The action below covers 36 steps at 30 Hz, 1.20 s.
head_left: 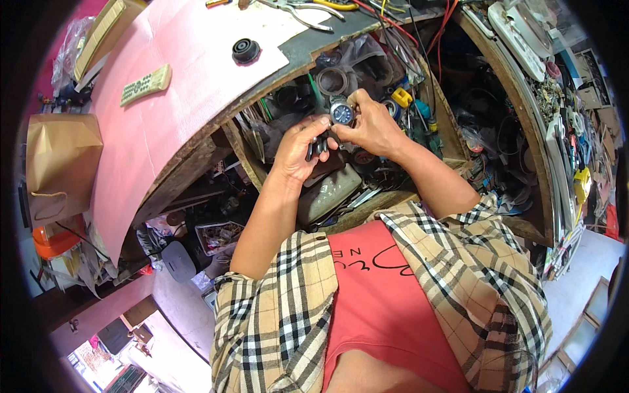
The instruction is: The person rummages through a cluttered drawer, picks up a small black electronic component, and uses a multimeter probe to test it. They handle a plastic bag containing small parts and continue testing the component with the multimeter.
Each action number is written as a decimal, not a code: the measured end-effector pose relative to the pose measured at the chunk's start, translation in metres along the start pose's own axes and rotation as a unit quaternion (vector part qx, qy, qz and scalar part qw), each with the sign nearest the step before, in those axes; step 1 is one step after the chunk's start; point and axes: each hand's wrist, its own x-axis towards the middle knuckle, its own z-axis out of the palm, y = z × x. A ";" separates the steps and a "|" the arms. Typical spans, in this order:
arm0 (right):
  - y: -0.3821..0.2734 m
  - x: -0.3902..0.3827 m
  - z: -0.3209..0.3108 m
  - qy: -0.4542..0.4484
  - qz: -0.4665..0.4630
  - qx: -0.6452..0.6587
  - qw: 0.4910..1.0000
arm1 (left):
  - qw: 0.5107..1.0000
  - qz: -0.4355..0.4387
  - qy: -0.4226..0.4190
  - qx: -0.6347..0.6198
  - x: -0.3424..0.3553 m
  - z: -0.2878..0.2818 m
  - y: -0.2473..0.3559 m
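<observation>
Over an open, cluttered drawer, both my hands meet around a wristwatch (341, 114) with a dark blue dial and silver-coloured case. My right hand (379, 126) pinches the watch from its right side, thumb below and index finger above. My left hand (298, 149) is closed, with its thumb tip against the left side of the watch. Between its curled fingers show black, narrow pieces (316, 149); whether they belong to the watch strap or to a separate tool, I cannot tell. The strap is mostly hidden by my fingers.
The drawer's wooden wall (244, 154) surrounds a round ring (331, 81), a yellow piece (401, 97) and a greyish case (333, 196). On the pink-covered table lie a remote control (145, 86), a black round cap (245, 51) and pliers (298, 9). A paper bag (63, 157) stands left.
</observation>
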 end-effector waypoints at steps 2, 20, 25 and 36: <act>0.002 0.000 0.001 0.005 -0.008 -0.004 1.000 | 1.000 0.000 -0.003 -0.006 0.001 0.000 0.000; 0.000 0.000 0.002 0.004 -0.023 -0.017 1.000 | 1.000 -0.001 -0.008 -0.018 0.002 -0.002 -0.001; -0.002 0.000 0.001 0.001 -0.021 -0.015 1.000 | 1.000 -0.003 -0.004 -0.016 0.001 -0.003 -0.001; 0.000 0.001 0.001 0.001 -0.015 -0.018 1.000 | 1.000 -0.008 -0.009 -0.014 0.002 -0.004 -0.001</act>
